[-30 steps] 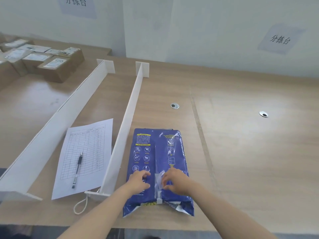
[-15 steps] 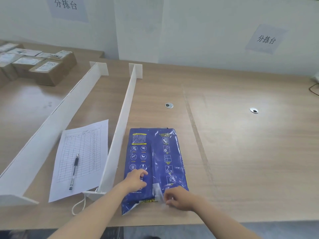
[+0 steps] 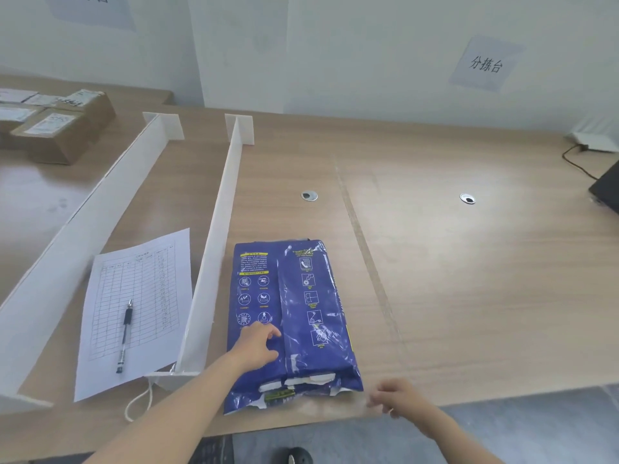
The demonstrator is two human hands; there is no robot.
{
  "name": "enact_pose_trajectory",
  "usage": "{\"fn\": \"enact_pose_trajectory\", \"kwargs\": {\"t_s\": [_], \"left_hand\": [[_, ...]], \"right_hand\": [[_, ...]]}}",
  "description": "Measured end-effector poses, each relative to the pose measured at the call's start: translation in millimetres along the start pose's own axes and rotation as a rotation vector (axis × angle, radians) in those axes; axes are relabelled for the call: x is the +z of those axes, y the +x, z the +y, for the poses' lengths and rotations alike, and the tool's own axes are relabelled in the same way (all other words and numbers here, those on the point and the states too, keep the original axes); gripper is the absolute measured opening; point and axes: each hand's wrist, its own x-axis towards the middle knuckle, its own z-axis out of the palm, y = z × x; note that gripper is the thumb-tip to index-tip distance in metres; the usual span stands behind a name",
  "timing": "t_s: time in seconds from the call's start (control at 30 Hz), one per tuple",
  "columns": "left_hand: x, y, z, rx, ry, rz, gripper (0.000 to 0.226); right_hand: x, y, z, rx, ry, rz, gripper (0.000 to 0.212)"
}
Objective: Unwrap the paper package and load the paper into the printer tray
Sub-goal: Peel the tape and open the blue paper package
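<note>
1. The blue paper package (image 3: 291, 316) lies flat near the front edge of the desk (image 3: 469, 279), just right of the white divider (image 3: 214, 249). Its long axis runs away from the person, toward the back edge.
2. The near end of the wrapper is torn open, with white paper showing in the gap.
3. The left hand (image 3: 256, 346) rests flat on the package's near-left part, fingers spread loosely, pressing rather than gripping.
4. The right hand (image 3: 398, 395) hovers off the package's near-right corner, over the front edge of the desk. Its fingers are curled; whether they pinch anything I cannot tell.
5. The left hand is the nearer one; the right must come back left to reach the opened end.
6. No printer tray is visible. The paper is still in its wrapper, so I judge unwrapping barely under way.
</note>
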Motion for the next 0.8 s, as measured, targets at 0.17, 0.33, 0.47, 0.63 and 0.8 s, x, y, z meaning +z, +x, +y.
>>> {"fn": "enact_pose_trajectory", "kwargs": {"t_s": [0.17, 0.33, 0.47, 0.63, 0.8], "left_hand": [[11.3, -9.8, 2.7, 0.073, 0.215, 0.034, 0.058], [22.3, -19.4, -0.8, 0.12, 0.324, 0.075, 0.076], [33.5, -25.4, -2.7, 0.101, 0.402, 0.094, 0.079], [55.0, -27.7, -7.6, 0.053, 0.489, 0.129, 0.073], [67.3, -26.8, -11.9, 0.034, 0.585, 0.152, 0.071]], "right_hand": [[-15.7, 9.7, -8.7, 0.004, 0.134, 0.297, 0.025], [17.5, 20.6, -63.9, -0.384, -0.208, 0.243, 0.017], [53.2, 28.7, -91.2, -0.601, -0.51, 0.084, 0.038], [82.3, 41.2, -91.0, -0.662, -0.873, 0.064, 0.077], [96.7, 49.4, -77.8, -0.648, -1.106, 0.118, 0.077]]}}
